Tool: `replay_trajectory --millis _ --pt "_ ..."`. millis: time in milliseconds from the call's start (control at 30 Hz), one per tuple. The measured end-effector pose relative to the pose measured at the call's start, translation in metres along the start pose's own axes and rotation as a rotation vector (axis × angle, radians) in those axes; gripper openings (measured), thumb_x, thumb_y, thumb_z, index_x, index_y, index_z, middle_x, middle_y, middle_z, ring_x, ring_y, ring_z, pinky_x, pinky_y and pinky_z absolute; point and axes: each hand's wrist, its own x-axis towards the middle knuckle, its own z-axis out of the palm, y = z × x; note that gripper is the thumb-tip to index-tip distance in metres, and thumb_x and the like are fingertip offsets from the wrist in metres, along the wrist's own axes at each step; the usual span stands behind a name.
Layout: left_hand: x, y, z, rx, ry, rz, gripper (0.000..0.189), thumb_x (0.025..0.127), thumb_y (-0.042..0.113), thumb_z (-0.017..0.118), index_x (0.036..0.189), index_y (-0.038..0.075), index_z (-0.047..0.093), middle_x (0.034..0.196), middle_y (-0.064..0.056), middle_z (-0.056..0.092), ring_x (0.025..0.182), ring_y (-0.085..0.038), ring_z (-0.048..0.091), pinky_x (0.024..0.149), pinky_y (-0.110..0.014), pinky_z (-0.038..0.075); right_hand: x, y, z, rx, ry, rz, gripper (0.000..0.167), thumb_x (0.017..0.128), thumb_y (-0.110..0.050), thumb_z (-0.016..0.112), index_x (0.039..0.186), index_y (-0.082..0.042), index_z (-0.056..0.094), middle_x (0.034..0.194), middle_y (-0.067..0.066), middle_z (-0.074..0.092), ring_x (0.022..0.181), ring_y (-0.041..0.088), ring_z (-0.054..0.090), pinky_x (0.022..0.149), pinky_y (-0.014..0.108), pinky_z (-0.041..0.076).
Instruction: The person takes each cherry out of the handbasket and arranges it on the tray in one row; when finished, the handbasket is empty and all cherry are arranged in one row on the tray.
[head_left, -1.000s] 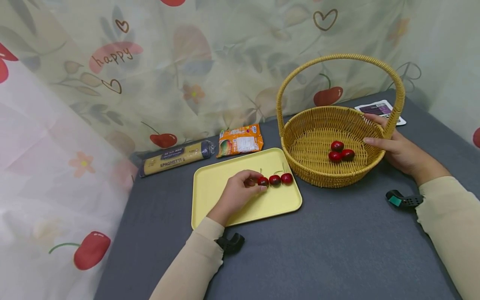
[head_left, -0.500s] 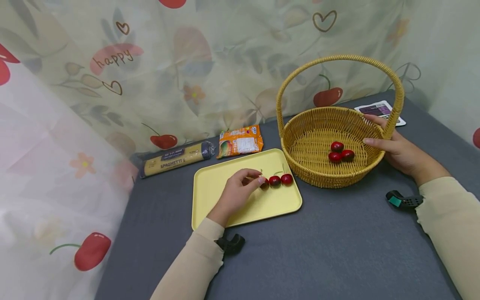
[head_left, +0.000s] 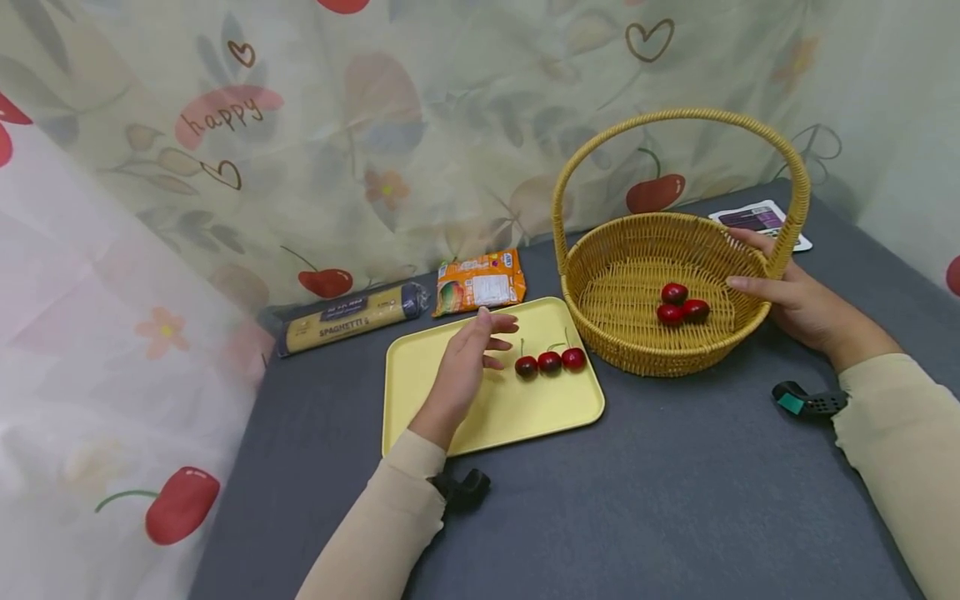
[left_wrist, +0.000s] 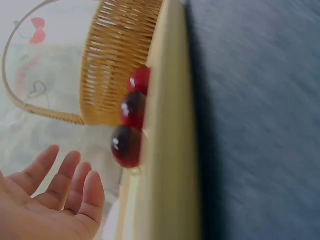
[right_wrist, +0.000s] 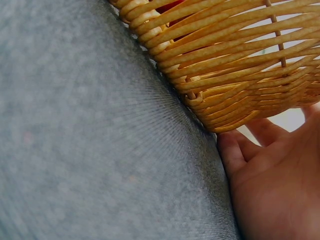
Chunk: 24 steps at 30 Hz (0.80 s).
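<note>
Leftmost cherry (head_left: 527, 367) released; left grip (head_left: 461, 360) now apart from it.

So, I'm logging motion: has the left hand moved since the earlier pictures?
Yes: against the tray, the left hand has shifted leftward, clear of the nearest cherry.

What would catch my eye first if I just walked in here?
Probably the tall-handled wicker basket on the right, its side held by the person's right hand, with three dark red cherries inside. Just left of it, three more cherries line up on a yellow tray, near the left hand. Behind the tray, a bright orange packet stands out.
</note>
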Motion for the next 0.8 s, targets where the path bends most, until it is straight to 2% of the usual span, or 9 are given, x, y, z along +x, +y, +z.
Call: replay_trajectory --millis 233,333,467,567,667,733,800 --pt "0.013 0.03 0.012 -0.035 -0.067 0.093 0.07 0.12 0.052 0.026 0.143 0.001 0.067 0.133 -0.013 0.07 0.12 -0.051 0.06 0.086 -0.044 0.056 0.001 0.001 -0.001 -0.01 0.002 0.001 0.071 0.109 0.004 0.052 0.171 -0.017 0.025 0.154 0.011 0.048 0.128 0.016 0.061 0.097 0.024 0.053" --pt "0.02 0.044 0.021 -0.057 -0.111 0.128 0.076 0.117 0.059 0.027 0.145 0.0 0.065 0.135 -0.016 0.069 0.12 -0.05 0.06 0.086 -0.041 0.056 0.0 0.001 -0.001 0.001 0.0 -0.003 0.071 0.109 0.005 0.052 0.17 -0.017 0.025 0.154 0.011 0.048 0.129 0.016 0.061 0.097 0.024 0.053" --pt "0.031 0.06 0.033 -0.06 -0.173 0.163 0.093 0.109 0.076 0.028 0.147 0.0 0.063 0.137 -0.019 0.068 0.119 -0.044 0.064 0.084 -0.038 0.056 0.0 0.001 0.0 0.002 0.0 -0.005 0.071 0.109 0.005 0.052 0.171 -0.016 0.024 0.155 0.012 0.047 0.129 0.016 0.06 0.097 0.024 0.053" --pt "0.04 0.067 0.043 -0.058 -0.213 0.177 0.103 0.102 0.085 0.027 0.148 0.0 0.062 0.137 -0.017 0.068 0.118 -0.04 0.066 0.084 -0.038 0.057 0.0 0.001 -0.001 0.004 -0.007 -0.008 0.072 0.109 0.005 0.052 0.172 -0.015 0.024 0.155 0.012 0.047 0.129 0.016 0.061 0.097 0.025 0.053" --pt "0.048 0.07 0.053 -0.08 -0.244 0.179 0.107 0.098 0.088 0.025 0.148 0.001 0.062 0.137 -0.016 0.068 0.118 -0.04 0.065 0.087 -0.042 0.058 0.0 0.001 -0.001 0.017 -0.021 -0.017 0.071 0.109 0.006 0.051 0.171 -0.014 0.023 0.155 0.012 0.049 0.128 0.017 0.062 0.097 0.026 0.054" --pt "0.052 0.072 0.06 -0.096 -0.265 0.177 0.104 0.1 0.086 0.023 0.149 0.003 0.061 0.138 -0.016 0.068 0.12 -0.039 0.065 0.091 -0.046 0.058 0.001 0.001 -0.001 0.031 -0.025 -0.021 0.071 0.109 0.006 0.051 0.171 -0.013 0.023 0.154 0.013 0.05 0.127 0.017 0.063 0.097 0.026 0.055" --pt "0.056 0.073 0.068 -0.115 -0.28 0.169 0.096 0.105 0.08 0.022 0.149 0.004 0.061 0.139 -0.016 0.068 0.121 -0.039 0.065 0.094 -0.048 0.057 0.0 0.001 -0.001 0.025 -0.02 -0.017 0.071 0.109 0.006 0.051 0.171 -0.014 0.023 0.153 0.012 0.05 0.127 0.016 0.063 0.097 0.025 0.054"
